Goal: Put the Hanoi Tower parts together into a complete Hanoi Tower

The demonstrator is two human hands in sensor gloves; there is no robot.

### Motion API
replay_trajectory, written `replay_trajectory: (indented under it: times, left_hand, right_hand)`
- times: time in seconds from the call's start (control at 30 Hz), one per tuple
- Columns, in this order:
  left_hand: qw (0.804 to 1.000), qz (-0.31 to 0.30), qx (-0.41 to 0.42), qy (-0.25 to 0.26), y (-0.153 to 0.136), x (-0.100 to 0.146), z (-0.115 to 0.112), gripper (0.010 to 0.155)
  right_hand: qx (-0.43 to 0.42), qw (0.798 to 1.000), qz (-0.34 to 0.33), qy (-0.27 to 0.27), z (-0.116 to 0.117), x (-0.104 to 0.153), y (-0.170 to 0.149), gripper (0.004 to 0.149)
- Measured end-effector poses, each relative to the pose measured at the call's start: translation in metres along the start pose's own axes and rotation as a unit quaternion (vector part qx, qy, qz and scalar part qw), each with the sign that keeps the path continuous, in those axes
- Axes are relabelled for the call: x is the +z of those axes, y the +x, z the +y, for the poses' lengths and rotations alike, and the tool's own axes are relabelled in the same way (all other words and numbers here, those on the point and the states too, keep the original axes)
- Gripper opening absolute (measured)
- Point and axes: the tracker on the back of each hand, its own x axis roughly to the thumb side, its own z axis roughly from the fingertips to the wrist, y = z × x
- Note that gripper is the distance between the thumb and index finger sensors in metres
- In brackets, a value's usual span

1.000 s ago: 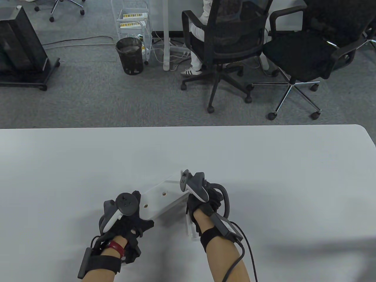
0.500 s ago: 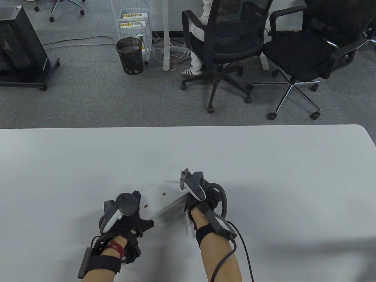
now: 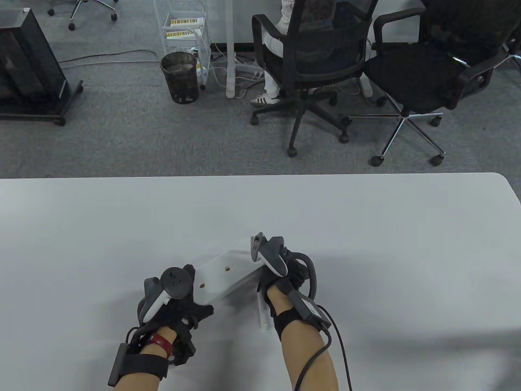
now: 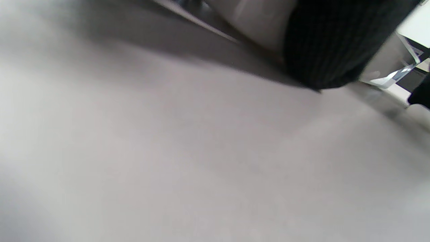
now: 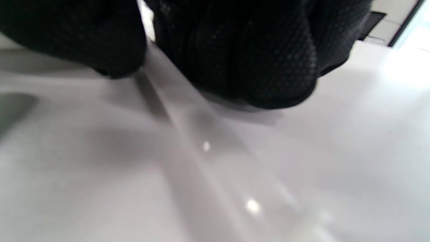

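Note:
A white Hanoi Tower base (image 3: 222, 277) with two visible round holes sits near the table's front, angled up to the right. My left hand (image 3: 181, 295) grips its near left end. My right hand (image 3: 281, 271) holds its far right end; the tracker hides the fingers there. White pegs (image 3: 264, 313) lie on the table beside my right wrist. The right wrist view shows dark gloved fingers (image 5: 242, 50) curled over a blurred white surface. The left wrist view shows one gloved finger (image 4: 329, 43) and blurred table.
The white table (image 3: 386, 244) stretches wide to the right and behind the base. Office chairs (image 3: 309, 61), a bin (image 3: 179, 77) and a wire cart stand on the floor beyond the far edge.
My right wrist and forearm have shifted slightly at the base's right end. The base and my left hand have stayed in place.

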Motion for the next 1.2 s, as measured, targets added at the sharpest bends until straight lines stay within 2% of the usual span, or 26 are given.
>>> replay_trajectory:
  times: [0.13,0.3,0.43,0.73,0.8,0.93,1.0,1.1,1.2]
  left_hand:
    - [1.000,0.000,0.000,0.000,0.000,0.000,0.000,0.115]
    - [1.000,0.001,0.000,0.000,0.000,-0.001,0.000,0.115]
    - [1.000,0.001,-0.001,0.000,0.000,-0.001,-0.001,0.116]
    - [1.000,0.001,-0.002,0.001,-0.001,-0.002,-0.001,0.116]
    - [1.000,0.001,-0.002,0.001,-0.001,-0.002,-0.002,0.115]
    - [1.000,0.001,-0.002,0.001,-0.001,-0.003,-0.002,0.115]
    - [1.000,0.001,-0.002,0.001,-0.001,-0.003,-0.002,0.116]
    - [1.000,0.001,-0.002,0.001,-0.002,-0.003,-0.002,0.116]
    - [1.000,0.001,-0.002,0.001,-0.002,-0.003,-0.002,0.116]
  right_hand:
    - [-0.028,0.999,-0.007,0.040,-0.004,-0.001,-0.009,0.045]
    - [-0.094,0.994,-0.029,0.038,-0.023,0.006,-0.029,0.044]
    - [-0.149,0.986,-0.068,0.017,-0.043,0.018,-0.039,0.044]
    - [-0.174,0.970,-0.167,-0.032,-0.074,0.054,-0.027,0.042]
    - [-0.184,0.962,-0.192,-0.054,-0.081,0.065,-0.022,0.042]
    - [-0.229,0.934,-0.263,-0.078,-0.091,0.081,-0.013,0.041]
    - [-0.258,0.909,-0.312,-0.100,-0.096,0.088,-0.008,0.041]
    - [-0.282,0.885,-0.345,-0.136,-0.100,0.095,-0.005,0.041]
    - [-0.303,0.869,-0.357,-0.158,-0.101,0.096,-0.003,0.041]
